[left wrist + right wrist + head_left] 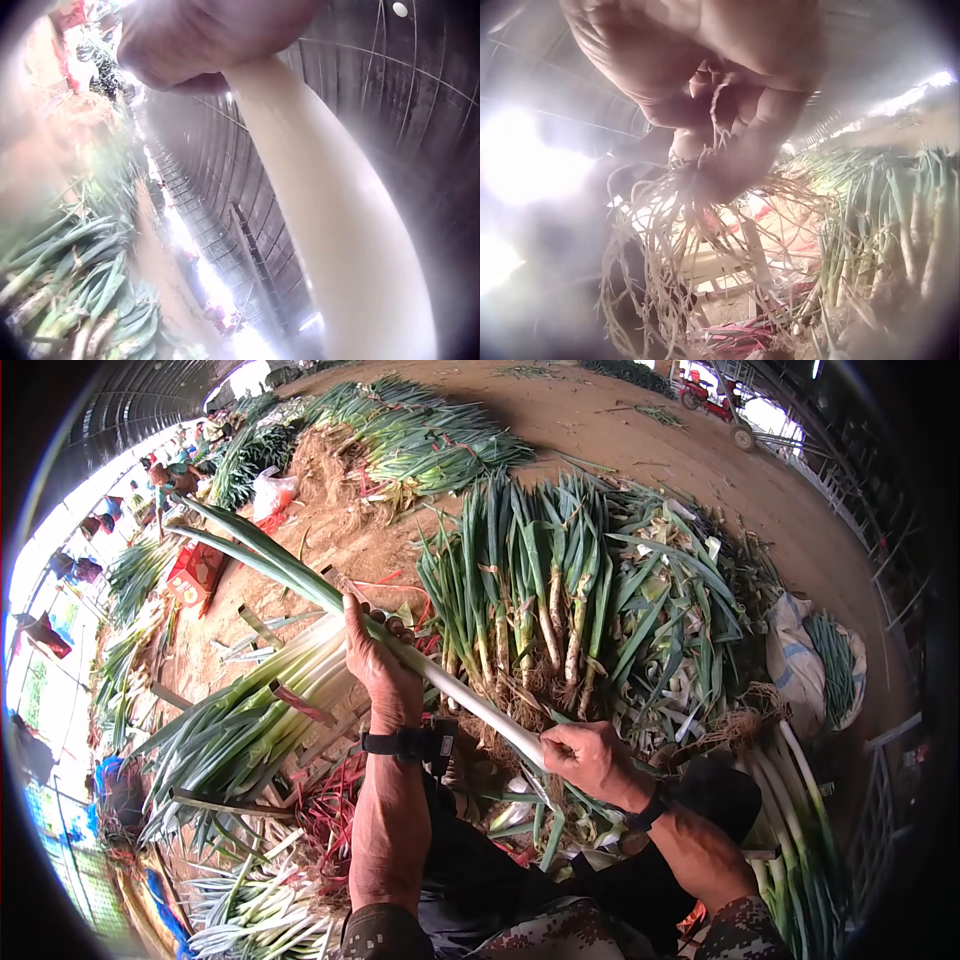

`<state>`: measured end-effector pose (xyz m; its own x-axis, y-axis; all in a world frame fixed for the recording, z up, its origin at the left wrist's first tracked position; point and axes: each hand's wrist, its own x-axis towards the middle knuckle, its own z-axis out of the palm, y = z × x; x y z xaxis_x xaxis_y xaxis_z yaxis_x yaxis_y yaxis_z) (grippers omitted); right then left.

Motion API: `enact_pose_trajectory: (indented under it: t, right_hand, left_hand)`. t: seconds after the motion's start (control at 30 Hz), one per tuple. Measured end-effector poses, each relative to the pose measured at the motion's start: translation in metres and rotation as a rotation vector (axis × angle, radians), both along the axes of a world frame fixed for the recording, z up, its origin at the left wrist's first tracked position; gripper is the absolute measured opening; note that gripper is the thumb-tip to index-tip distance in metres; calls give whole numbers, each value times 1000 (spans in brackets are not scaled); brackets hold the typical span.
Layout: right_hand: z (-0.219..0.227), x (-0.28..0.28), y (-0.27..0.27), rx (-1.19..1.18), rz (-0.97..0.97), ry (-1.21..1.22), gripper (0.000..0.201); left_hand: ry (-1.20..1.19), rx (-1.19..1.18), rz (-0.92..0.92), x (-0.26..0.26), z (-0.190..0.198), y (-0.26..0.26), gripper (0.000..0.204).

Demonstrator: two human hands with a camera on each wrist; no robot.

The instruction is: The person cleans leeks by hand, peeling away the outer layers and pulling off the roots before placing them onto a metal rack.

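A long green onion [470, 703] slants across the head view, its green leaves at the upper left and its white end at the lower right. My left hand [385, 670] grips it where green turns to white. In the left wrist view the white stalk [337, 202] runs down from the left hand [217, 37]. My right hand [595, 760], fingers curled, pinches the root end. Thin pale roots [660, 247] hang below the right hand [705, 97] in the right wrist view.
Peeled onions [270, 710] lie on a wooden rack at the left, near red ties [335, 830]. Unpeeled onions [530, 580] stand ahead, beside a heap of stripped leaves [680, 620]. A white sack [797, 660] is at the right, with more onions [800, 830] below it.
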<state>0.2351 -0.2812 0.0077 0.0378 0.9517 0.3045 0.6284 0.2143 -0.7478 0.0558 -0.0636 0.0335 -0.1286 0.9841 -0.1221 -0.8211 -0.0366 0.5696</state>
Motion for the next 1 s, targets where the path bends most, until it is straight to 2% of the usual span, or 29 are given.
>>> enact_pose_trajectory:
  t: [0.07, 0.17, 0.27, 0.3, 0.33, 0.47, 0.57, 0.6, 0.83, 0.87, 0.9, 1.0]
  right_hand:
    - [0, -1, -1, -8, -20, 17, 8]
    - [-3, -1, -3, -18, -48, 13, 8]
    - [-11, 3, -1, -59, -93, 46, 10]
    - [-7, 1, 1, -79, -109, 67, 11]
    - [2, 1, 0, -102, -122, -28, 19]
    - [18, -6, 8, -69, -121, 85, 24]
    - [20, -16, 21, 208, -20, 14, 23]
    - [18, -20, 24, 208, -29, -9, 22]
    - [-3, -5, 30, 14, -132, 183, 15]
    - [-2, 4, 27, -82, -187, 162, 17]
    - [-8, 15, 26, -18, -225, 163, 19]
    - [-24, 39, 22, -69, -357, 262, 21]
  left_hand:
    - [48, 3, -4, 0, -1, 0, 35]
    - [-26, 6, -62, 0, -2, -1, 36]
    - [-114, 106, -195, -3, -4, 1, 40]
    - [-108, 117, -206, -4, -3, 0, 42]
    - [-104, 129, -218, -2, -2, -1, 44]
    - [-83, 143, -226, 9, 1, -8, 46]
    - [-53, 114, -213, 17, 2, -14, 46]
    - [-56, 120, -220, 20, 0, -15, 46]
    - [-167, 202, -372, 17, -3, -14, 46]
    - [-177, 233, -394, 15, -3, -13, 46]
    - [-186, 265, -415, 13, -4, -13, 46]
    - [-163, 267, -447, 8, -1, -11, 43]
